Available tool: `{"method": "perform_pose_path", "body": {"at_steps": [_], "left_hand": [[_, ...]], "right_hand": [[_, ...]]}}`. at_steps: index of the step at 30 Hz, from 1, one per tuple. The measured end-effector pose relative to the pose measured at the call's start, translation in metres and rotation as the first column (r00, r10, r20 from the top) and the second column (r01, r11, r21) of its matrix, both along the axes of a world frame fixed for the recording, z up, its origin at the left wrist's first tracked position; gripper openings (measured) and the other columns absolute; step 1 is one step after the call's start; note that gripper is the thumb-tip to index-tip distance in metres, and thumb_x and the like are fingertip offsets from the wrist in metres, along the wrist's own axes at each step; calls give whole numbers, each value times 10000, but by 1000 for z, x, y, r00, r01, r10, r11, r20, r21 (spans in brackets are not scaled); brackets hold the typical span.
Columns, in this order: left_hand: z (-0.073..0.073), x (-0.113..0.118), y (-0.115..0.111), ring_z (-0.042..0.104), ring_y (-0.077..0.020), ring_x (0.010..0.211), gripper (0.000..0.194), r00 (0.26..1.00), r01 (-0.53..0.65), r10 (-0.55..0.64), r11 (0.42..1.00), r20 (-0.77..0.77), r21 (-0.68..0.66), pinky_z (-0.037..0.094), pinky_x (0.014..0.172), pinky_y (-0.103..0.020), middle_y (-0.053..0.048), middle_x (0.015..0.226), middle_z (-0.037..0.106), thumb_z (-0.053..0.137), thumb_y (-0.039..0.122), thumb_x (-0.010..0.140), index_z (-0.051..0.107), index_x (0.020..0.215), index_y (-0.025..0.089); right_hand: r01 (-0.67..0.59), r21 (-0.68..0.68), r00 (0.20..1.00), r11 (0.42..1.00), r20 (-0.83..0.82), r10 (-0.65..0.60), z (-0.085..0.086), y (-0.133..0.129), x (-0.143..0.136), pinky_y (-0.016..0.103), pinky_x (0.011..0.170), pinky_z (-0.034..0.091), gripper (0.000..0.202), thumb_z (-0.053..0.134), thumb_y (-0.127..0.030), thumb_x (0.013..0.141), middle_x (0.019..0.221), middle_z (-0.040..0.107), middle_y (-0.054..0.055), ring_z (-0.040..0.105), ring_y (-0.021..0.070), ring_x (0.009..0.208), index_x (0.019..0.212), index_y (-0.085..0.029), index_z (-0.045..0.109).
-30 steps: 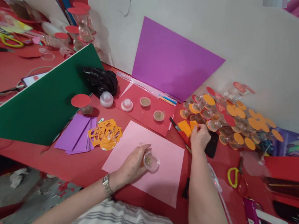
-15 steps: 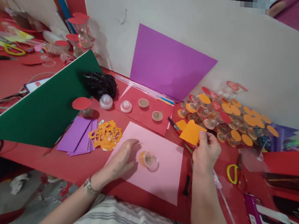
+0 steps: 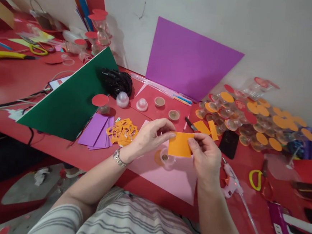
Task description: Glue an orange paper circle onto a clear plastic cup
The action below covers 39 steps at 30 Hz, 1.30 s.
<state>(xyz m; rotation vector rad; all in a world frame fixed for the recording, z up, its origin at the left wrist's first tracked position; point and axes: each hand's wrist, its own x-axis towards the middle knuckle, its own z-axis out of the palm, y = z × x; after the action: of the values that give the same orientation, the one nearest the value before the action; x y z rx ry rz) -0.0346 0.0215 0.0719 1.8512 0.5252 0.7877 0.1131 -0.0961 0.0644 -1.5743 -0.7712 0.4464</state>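
An orange paper piece (image 3: 180, 145) is held up between my two hands. My left hand (image 3: 154, 135) pinches its left edge, and my right hand (image 3: 205, 153) grips the right edge between thumb and fingers. Below the paper, a clear plastic cup (image 3: 168, 162) with some sand-coloured matter inside rests beside an orange disc (image 3: 158, 157) on a pink sheet (image 3: 178, 182). Two small cups of sand, one at the back (image 3: 159, 101) and one nearer (image 3: 173, 114), stand on a red sheet.
Orange cut-outs (image 3: 122, 131) and purple cards (image 3: 95, 130) lie left. A green board (image 3: 73, 96) leans behind them. On the right are a glue gun (image 3: 232, 180), yellow-handled scissors (image 3: 255, 179), a black phone-like slab (image 3: 228, 143) and many orange-topped plastic pieces (image 3: 259, 109).
My right hand has brought the orange paper left over the cup. My left hand has risen from the pink sheet and taken the paper's other edge. The camera view has shifted.
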Motion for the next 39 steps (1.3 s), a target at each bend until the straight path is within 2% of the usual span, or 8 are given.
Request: {"method": "perform_pose_path", "body": {"at_steps": [3,5,10,14,19,25,33,39], "left_hand": [[2,6,1,521,-79,601,65,997,50,-52,998,-51,-48,403,597,-192,43,700,644,652,205,867,618,821,173],[-2,8,2,525,-76,600,50,993,89,-96,990,-64,-109,401,588,-187,49,681,624,648,199,855,622,827,168],[-20,16,3,510,-74,586,83,976,187,-213,932,-52,-310,408,580,-194,48,644,579,652,207,811,618,758,152],[-33,23,0,506,-76,582,74,971,185,-228,904,-70,-385,403,575,-201,43,632,581,658,200,770,632,728,145],[-42,22,-3,498,-78,593,86,974,145,-201,910,-106,-389,397,574,-199,35,647,591,649,213,779,652,731,141],[-49,20,-3,499,-82,598,104,967,138,-205,919,-151,-368,390,574,-199,36,647,588,641,235,795,661,745,146],[-57,19,1,511,-86,608,120,957,153,-228,921,-178,-357,398,582,-203,28,670,599,634,253,797,684,788,144],[-59,18,2,517,-93,621,119,953,162,-243,913,-179,-374,400,569,-201,14,683,612,641,246,801,698,819,143]], "right_hand": [[-26,25,998,999,55,25,0,-4,-4,210,521,460,252,759,-399,766,686,620,-40,561,103,580,933,-223,688],[-28,-16,997,999,73,29,-5,-9,-4,205,505,448,219,727,-395,799,663,602,-44,540,97,555,926,-221,688],[-13,-140,998,990,56,21,-25,-26,-1,221,494,443,249,718,-446,781,624,585,-34,517,103,529,807,-202,677],[-2,-163,1000,987,27,7,-41,-32,-2,220,458,403,260,711,-451,776,608,582,-29,495,106,507,783,-196,664],[-8,-177,999,984,-32,3,-57,-36,-1,215,447,376,258,702,-452,792,607,568,-34,466,101,494,802,-198,661],[-28,-187,997,982,-81,13,-73,-39,1,222,490,416,285,706,-477,807,674,612,-9,511,114,556,821,-195,665],[-21,-176,996,984,-85,6,-74,-32,-1,238,513,444,255,725,-451,751,685,650,9,551,132,583,768,-202,671],[-38,-179,995,983,-102,20,-77,-34,-2,241,513,456,238,704,-440,777,682,653,6,555,130,571,783,-203,679]]}}
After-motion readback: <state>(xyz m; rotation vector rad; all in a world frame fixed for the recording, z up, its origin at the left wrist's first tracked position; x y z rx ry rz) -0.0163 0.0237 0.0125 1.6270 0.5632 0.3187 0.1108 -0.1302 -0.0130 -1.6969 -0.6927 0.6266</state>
